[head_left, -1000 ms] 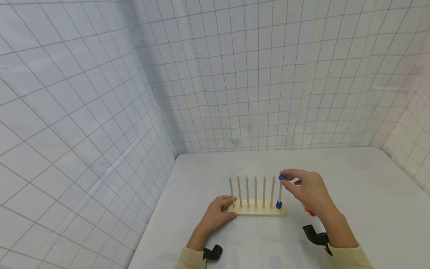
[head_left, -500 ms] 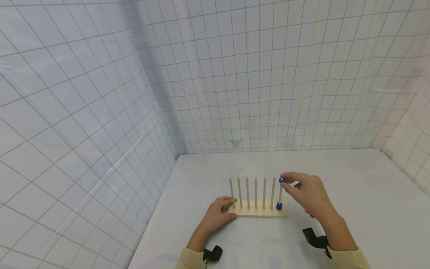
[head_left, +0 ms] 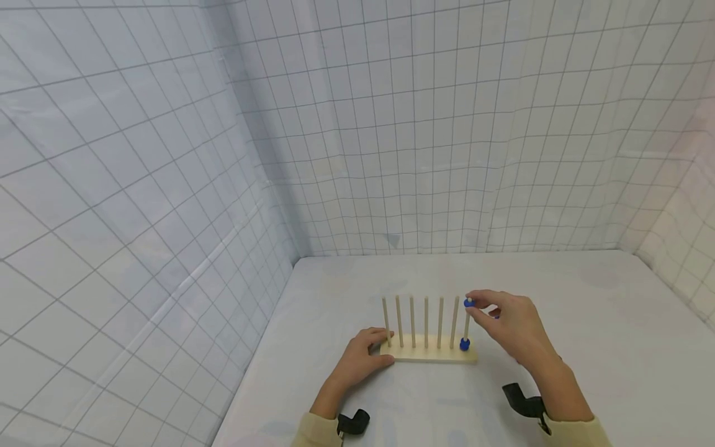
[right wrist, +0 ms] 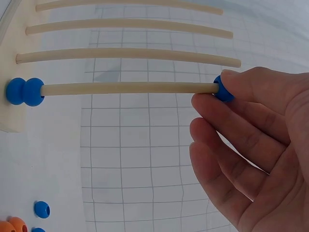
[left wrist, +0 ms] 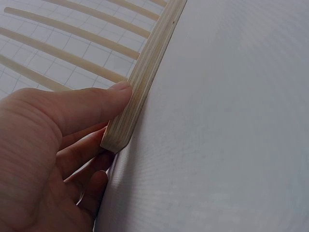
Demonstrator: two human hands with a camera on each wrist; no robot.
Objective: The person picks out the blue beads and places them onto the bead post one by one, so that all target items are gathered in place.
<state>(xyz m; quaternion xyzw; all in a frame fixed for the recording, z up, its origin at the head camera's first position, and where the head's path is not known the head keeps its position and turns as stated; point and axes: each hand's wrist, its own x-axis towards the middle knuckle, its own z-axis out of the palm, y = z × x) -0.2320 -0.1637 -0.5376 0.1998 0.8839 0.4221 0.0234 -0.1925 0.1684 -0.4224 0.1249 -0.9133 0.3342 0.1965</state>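
Note:
A pale wooden peg rack with several upright rods stands on the table. My left hand grips its left end, thumb along the front edge and fingers behind. At the rightmost rod, my right hand pinches a blue bead between thumb and index finger. That bead is around the top of the rod, whose tip shows through it in the head view. Two blue beads sit at the foot of the same rod, against the base. The other rods in view carry no beads.
Loose blue beads and orange beads lie on the white table beside the rack's right end, mostly hidden behind the right hand in the head view. Gridded white sheets hang behind and at the sides.
My right hand has lowered slightly, bringing the pinched blue bead down onto the rod's tip. The left hand keeps its grip on the rack. The head view has shifted a little.

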